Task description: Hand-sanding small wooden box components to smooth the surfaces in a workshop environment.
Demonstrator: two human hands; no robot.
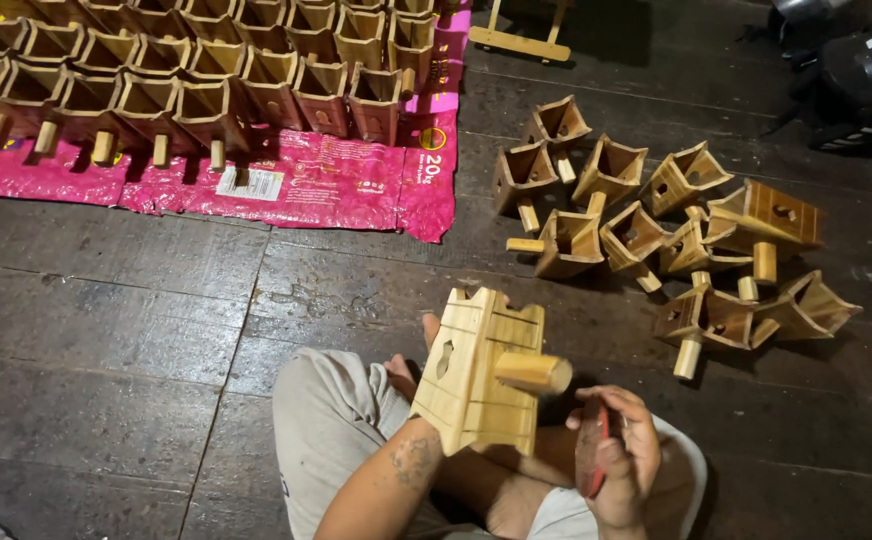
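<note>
Knees (356, 440) in pale shorts fill the bottom of the view, folded cross-legged on the dark plank floor (106, 330), and the work is held right above them. Largest thing nearby: a pink sack (336, 185) is spread flat on the floor, well up and left of the grip, and ranks of wooden boxes (206, 75) are packed on it in tight rows, pegs pointing out. That looks like a sorted batch, kept off the bare boards. Up and right of the grip, a loose heap (656, 235) of the same boxes is strewn on the floor, tipped every way, within reach of the right side. Nothing lies between the grip and either group; the planks between are bare.

Now the box (481, 370) in hand: it is propped over the lap, tilted, its broad face turned up towards the camera, a keyhole-shaped slot showing and a round peg (534, 372) jutting towards the right hand. The left hand (411, 375) is wrapped round it from behind and below, fingers closed on the far edge, mostly hidden by the wood; held so, it seems, to steady the face and the peg for working. The right hand (621, 450) is closed round a small reddish pad (592, 450), just right of the peg and not touching the box.
</note>
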